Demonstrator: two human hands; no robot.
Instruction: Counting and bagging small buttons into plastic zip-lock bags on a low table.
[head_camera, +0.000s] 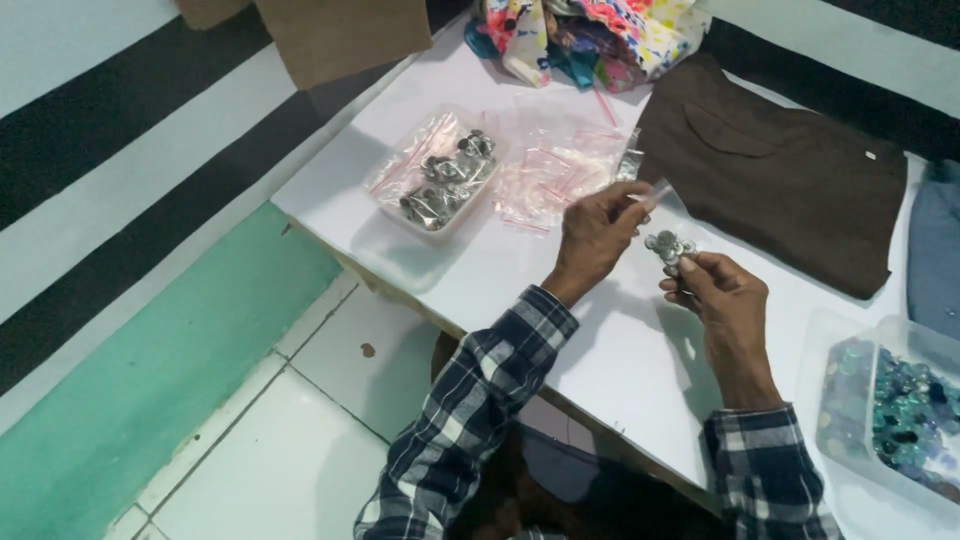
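Silver metal buttons (668, 246) sit pinched in the right hand (722, 300) above a white table (620, 350), while the left hand (592, 236) grips a small clear plastic bag (655, 192) just beside them.

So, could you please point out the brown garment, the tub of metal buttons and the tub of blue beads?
brown garment (790, 190): head view, middle of the folded cloth.
tub of metal buttons (440, 185): head view, on the buttons inside.
tub of blue beads (900, 405): head view, on the beads inside.
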